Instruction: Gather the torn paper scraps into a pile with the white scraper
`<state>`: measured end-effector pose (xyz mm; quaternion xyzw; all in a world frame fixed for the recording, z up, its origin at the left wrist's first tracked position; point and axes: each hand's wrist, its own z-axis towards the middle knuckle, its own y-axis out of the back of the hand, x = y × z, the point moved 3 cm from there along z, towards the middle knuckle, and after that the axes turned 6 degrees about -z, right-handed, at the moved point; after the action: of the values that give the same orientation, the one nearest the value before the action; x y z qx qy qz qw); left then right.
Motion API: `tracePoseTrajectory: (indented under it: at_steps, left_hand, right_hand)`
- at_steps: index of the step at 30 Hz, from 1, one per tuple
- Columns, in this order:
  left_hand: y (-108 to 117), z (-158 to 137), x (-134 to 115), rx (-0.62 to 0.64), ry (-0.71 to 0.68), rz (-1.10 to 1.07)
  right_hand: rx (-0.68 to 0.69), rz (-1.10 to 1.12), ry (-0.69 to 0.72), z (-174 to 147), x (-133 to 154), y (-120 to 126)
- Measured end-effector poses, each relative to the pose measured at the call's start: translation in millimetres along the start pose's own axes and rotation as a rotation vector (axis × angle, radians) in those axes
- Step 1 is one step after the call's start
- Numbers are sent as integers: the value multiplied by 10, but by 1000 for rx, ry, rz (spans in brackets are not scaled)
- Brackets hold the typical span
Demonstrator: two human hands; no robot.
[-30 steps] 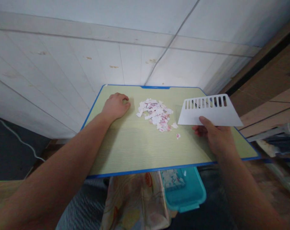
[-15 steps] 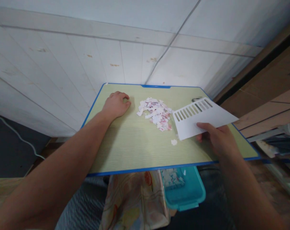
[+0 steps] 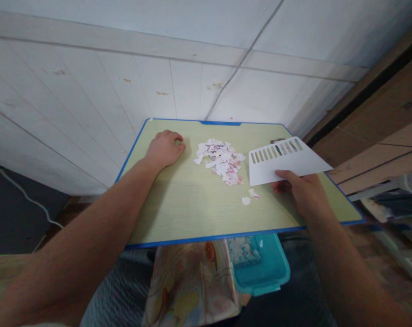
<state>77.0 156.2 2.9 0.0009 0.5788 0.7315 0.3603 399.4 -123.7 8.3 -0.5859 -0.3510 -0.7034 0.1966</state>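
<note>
Paper scraps (image 3: pixel 223 164) sat mid-table (image 3: pixel 185 213). Right hand (image 3: pixel 299 188), their 3 o'clock, pinched slotted white card (image 3: pixel 282 165), thumb on top. Left hand (image 3: pixel 165 147), 9 o'clock, thumb and forefinger apart. Looked like card-handling step; next move prob needed steady pinch.

Room to pass along the tabletop (image 3: pixel 192 211), lower centre
Paper heap (image 3: pixel 223 161) blocks the middle; the left hand (image 3: pixel 165 149) bars centre-left, the slotted card (image 3: pixel 279 169) centre-right, loose scraps (image 3: pixel 246 200) just below it.

Dark blue-grey trousers (image 3: pixel 120 286) are worn, with forearms (image 3: pixel 97 213) and fingers (image 3: pixel 167 133) bare.
</note>
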Motion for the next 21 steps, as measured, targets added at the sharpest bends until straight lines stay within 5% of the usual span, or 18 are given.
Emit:
tracePoseTrajectory:
  at_steps: [17,21]
  left_hand:
    - [23,-9,-17,13,8,-8]
    - [20,-8,-11,6,11,-26]
  right_hand:
    - [120,-26,103,-334,17,152]
    - [59,-87,135,-415,4,241]
